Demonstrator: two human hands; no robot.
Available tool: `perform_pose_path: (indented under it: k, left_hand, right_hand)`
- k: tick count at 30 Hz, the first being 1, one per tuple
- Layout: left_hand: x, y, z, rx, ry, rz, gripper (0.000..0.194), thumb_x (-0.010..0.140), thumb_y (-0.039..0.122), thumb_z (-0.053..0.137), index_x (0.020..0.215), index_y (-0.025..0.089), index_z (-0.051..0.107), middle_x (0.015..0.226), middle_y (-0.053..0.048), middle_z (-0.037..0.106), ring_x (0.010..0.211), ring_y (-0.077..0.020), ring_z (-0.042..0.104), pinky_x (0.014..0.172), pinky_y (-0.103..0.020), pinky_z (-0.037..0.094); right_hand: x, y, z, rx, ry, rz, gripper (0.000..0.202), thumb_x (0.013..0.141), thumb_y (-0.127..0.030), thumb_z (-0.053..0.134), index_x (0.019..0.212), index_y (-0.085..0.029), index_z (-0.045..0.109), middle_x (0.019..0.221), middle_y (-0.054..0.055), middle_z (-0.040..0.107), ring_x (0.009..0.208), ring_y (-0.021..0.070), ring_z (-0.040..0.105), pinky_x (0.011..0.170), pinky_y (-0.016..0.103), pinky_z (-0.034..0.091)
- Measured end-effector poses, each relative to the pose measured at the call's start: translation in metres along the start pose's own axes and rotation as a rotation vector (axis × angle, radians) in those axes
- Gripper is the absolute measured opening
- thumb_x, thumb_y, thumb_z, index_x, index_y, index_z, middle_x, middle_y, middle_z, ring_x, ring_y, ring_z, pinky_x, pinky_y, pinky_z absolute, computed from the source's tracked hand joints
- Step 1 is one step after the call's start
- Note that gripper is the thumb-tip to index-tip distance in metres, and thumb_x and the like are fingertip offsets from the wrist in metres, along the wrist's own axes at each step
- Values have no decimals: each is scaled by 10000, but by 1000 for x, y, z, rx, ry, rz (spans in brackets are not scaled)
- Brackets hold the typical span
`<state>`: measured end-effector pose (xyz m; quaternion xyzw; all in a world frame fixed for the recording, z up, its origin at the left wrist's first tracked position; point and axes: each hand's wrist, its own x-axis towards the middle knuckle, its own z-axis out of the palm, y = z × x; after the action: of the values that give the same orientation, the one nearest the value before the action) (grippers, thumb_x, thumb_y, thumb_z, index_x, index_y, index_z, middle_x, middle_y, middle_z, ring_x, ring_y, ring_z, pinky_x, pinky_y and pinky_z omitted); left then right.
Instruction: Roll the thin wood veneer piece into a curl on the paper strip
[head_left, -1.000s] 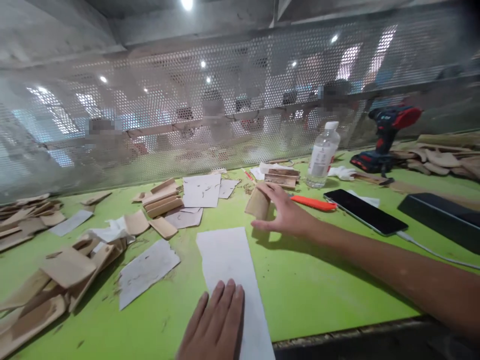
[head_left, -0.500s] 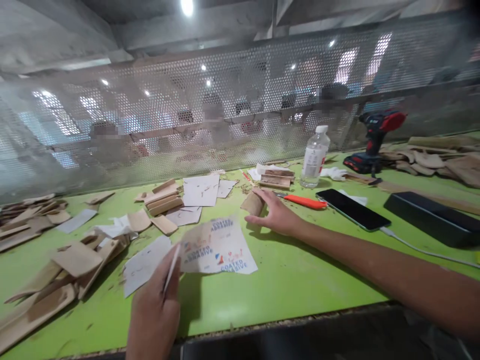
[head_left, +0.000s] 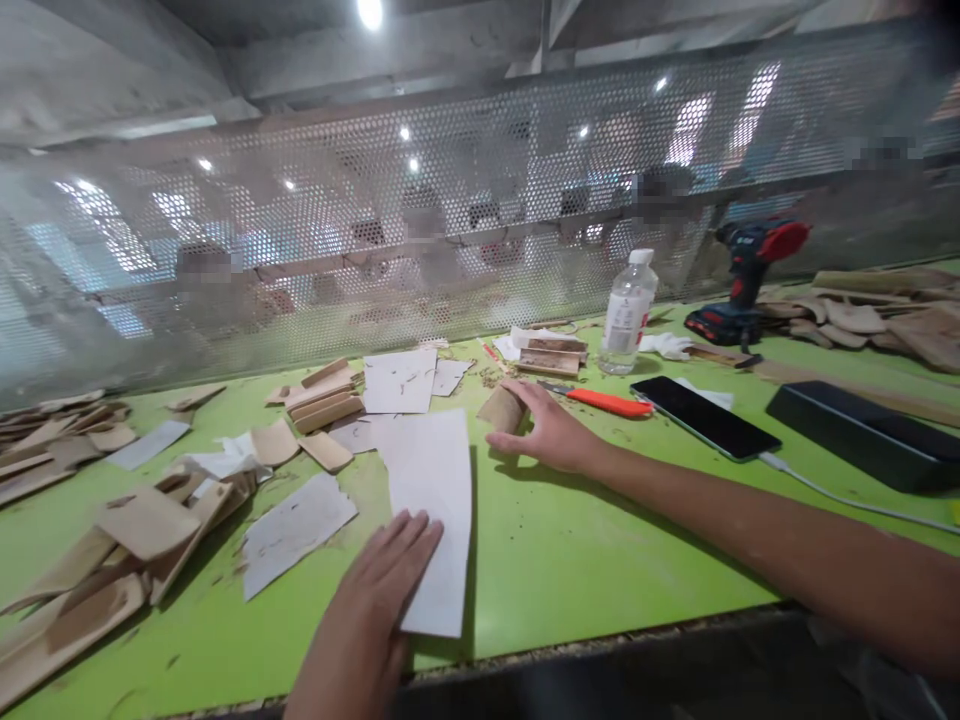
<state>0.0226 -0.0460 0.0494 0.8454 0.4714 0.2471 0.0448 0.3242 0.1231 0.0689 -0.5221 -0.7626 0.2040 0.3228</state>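
My left hand [head_left: 386,590] lies with its fingers stretched flat over the lower part of a sheet of sandpaper [head_left: 431,480]. The sheet's pale, unprinted face is up; whether my thumb is under it is hidden. My right hand [head_left: 551,428] rests farther forward, its fingers over a short curved bamboo piece [head_left: 501,408] and its thumb at the near end. Just beyond that hand is a utility knife [head_left: 611,402] with an orange handle. Torn sandpaper [head_left: 296,525] lies left of my left hand, and another sheet [head_left: 401,380] lies beyond.
Bamboo pieces [head_left: 150,520] are heaped at left, with a small stack [head_left: 322,398] behind. A water bottle [head_left: 627,315], cordless drill [head_left: 750,280], phone [head_left: 705,418] on a cable and black box [head_left: 862,435] stand or lie at right. Perforated metal screening [head_left: 465,240] closes the back.
The sandpaper has been turned from its printed "coated abrasive" side to its plain side and laid down. My left hand has moved right and flattened onto it. My right hand stays at the bamboo piece.
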Motion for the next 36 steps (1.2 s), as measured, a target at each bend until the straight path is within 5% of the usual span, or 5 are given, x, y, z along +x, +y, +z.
perform_pose_path:
  k: [3, 9, 16, 22, 36]
  left_hand:
    - [8, 1, -1, -7, -196, 16, 794, 943, 87, 468, 1660, 361, 268, 1659, -1, 372, 1512, -298, 383, 1248, -558, 319]
    - [62, -5, -50, -122, -649, -65, 938, 946, 815, 512, 1680, 358, 149, 1733, -19, 102, 1570, -367, 169, 1231, -591, 276]
    - [130, -53, -32, 83, -690, -46, 1201, 876, 882, 523, 1682, 100, 96, 1710, -191, 67, 1566, -431, 106, 1244, -613, 198]
    - [122, -63, -21, 31, -649, 24, 1092, 944, 831, 495, 1685, 152, 69, 1710, -146, 14, 1572, -381, 28, 1251, -593, 175]
    - [119, -65, -17, 29, -645, 58, 617, 1150, 505, 270, 1681, 247, 94, 1720, -23, 38, 1585, -276, 60, 1282, -537, 105]
  right_hand:
    - [-1, 0, -2, -9, 33, 33, 999, 771, -774, 693, 1577, -280, 372, 1626, 175, 331, 1491, 412, 352, 1215, 637, 315]
    - [-5, -7, -2, -20, -30, -27, 1028, 760, -815, 674, 1589, -294, 360, 1634, 175, 290, 1506, 421, 312, 1221, 664, 293]
    - [-19, -25, 0, -50, -268, -199, 1209, 600, -839, 784, 1583, -234, 427, 1679, 200, 170, 1530, 464, 232, 1223, 647, 280]
    - [-21, -27, 6, -84, -523, -261, 1247, 561, -792, 843, 1600, -251, 415, 1691, 219, 174, 1535, 499, 203, 1214, 670, 247]
    - [-35, -33, 11, -17, -619, -398, 1156, 524, -679, 884, 1506, -184, 529, 1615, 259, 246, 1469, 523, 285, 1172, 674, 307]
